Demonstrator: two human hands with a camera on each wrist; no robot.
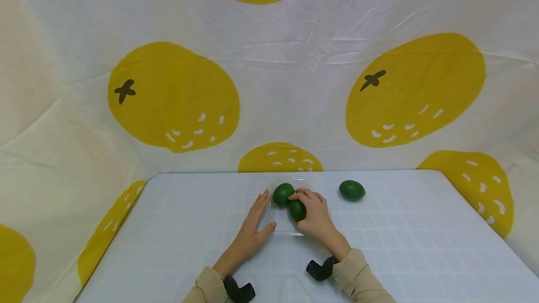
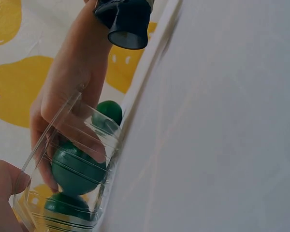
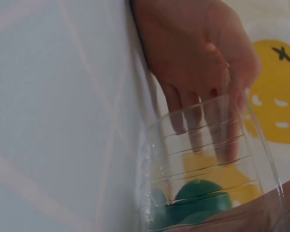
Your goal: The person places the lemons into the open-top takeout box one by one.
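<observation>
A clear plastic box (image 1: pixel 280 222) sits in the middle of the table, its ribbed wall showing in both wrist views. Inside it, my right hand (image 1: pixel 316 214) curls its thumb and fingers round a green lime (image 1: pixel 297 211). Another lime (image 1: pixel 283 194) lies in the box just beyond, to the left of those fingers. Along the box's left side is my left hand (image 1: pixel 251 230), its fingers straight and thumb spread near the front corner. In the right wrist view its fingers (image 3: pixel 225 140) show through the clear wall. A third lime (image 1: pixel 352 191) rests on the table, right of the box.
A pale checked cloth covers the table (image 1: pixel 193 219). Behind it hangs a white curtain (image 1: pixel 290 83) printed with large yellow fruit, close to the table's back edge. Black wrist devices (image 1: pixel 321 269) are strapped beneath both beige sleeves (image 1: pixel 362 277).
</observation>
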